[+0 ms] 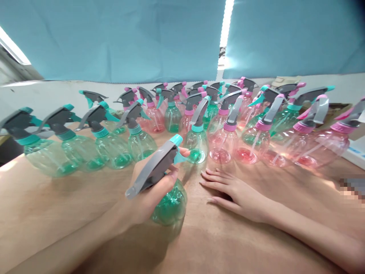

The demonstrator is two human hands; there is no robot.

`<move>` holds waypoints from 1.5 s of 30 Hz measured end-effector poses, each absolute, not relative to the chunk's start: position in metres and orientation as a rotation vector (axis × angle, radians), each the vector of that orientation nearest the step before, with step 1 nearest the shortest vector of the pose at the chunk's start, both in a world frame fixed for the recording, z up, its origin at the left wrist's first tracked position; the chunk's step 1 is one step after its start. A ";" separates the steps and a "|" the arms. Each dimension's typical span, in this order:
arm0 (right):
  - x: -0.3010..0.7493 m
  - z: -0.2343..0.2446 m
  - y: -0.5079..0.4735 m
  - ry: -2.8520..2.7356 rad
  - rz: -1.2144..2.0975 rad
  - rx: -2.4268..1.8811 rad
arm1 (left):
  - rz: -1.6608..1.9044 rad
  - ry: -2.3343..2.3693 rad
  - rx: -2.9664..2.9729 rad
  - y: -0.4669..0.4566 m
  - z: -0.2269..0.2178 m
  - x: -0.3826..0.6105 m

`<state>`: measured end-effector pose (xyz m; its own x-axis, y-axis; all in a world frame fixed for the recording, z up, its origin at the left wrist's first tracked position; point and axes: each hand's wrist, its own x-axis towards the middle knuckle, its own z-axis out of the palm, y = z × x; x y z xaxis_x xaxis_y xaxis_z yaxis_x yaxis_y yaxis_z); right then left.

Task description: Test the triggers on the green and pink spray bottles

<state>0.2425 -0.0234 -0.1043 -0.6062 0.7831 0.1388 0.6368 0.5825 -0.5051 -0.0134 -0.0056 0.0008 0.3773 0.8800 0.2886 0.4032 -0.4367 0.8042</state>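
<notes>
My left hand is wrapped round the neck of a green spray bottle with a grey trigger head and teal nozzle; the bottle stands on the brown table near its front. One finger lies on the teal nozzle tip. My right hand rests flat on the table just right of the bottle, fingers stretched out and pointing left, holding nothing.
Several green spray bottles stand in a row at the left and several pink ones at the right, filling the table's far half. Behind them hang blue curtains. A blurred patch sits at the right edge.
</notes>
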 end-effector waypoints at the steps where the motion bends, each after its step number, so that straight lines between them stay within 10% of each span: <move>1: 0.243 -0.104 -0.023 -2.467 0.590 -1.152 | 0.958 1.113 2.000 -0.006 0.000 -0.014; 45: 0.242 -0.103 -0.024 -2.456 0.572 -1.138 | 0.965 1.100 1.994 -0.007 0.003 -0.013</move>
<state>0.2422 -0.0236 -0.1034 -0.6037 0.7808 0.1611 0.6293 0.5907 -0.5050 -0.0128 -0.0067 0.0028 0.3749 0.8819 0.2859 0.3981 -0.4316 0.8095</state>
